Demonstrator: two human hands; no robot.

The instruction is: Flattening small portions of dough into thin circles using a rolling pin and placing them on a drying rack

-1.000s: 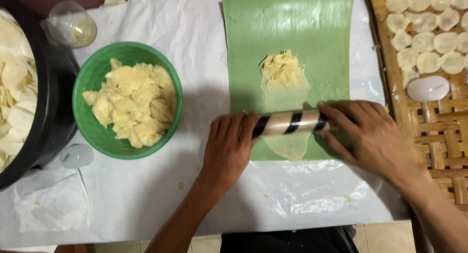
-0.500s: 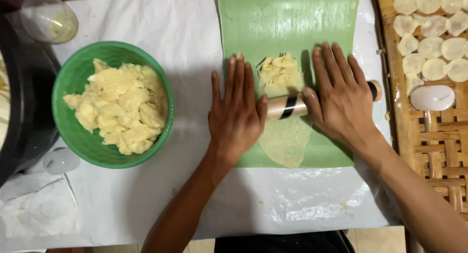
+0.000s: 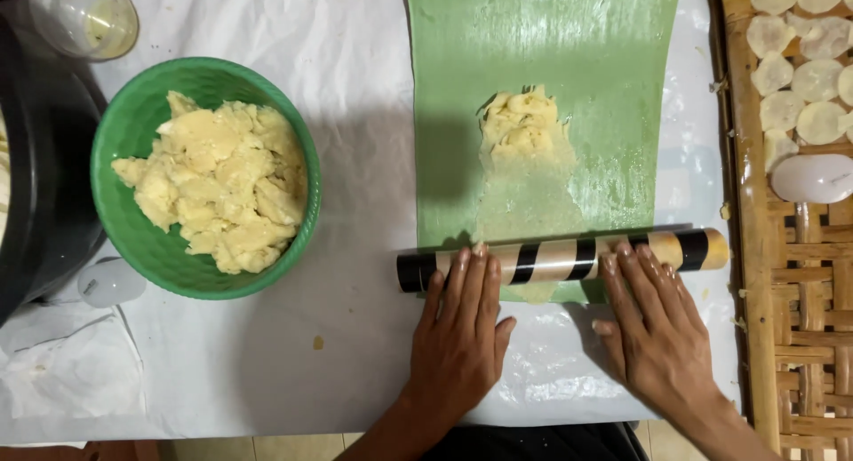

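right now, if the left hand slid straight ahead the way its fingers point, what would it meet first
The left hand already has its fingertips on the striped rolling pin, so that comes first. Beyond the pin lies the rolled-thin dough on the green sheet, though height is hard to judge.

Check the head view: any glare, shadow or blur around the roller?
Head view: sharp overall, no motion blur on either hand; glare streaks on the green leaf sheet and striped rolling pin; soft shadow left of the dough; clear cup cropped.

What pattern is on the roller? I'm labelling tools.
Black and shiny tan bands on the roller, seen in the head view.
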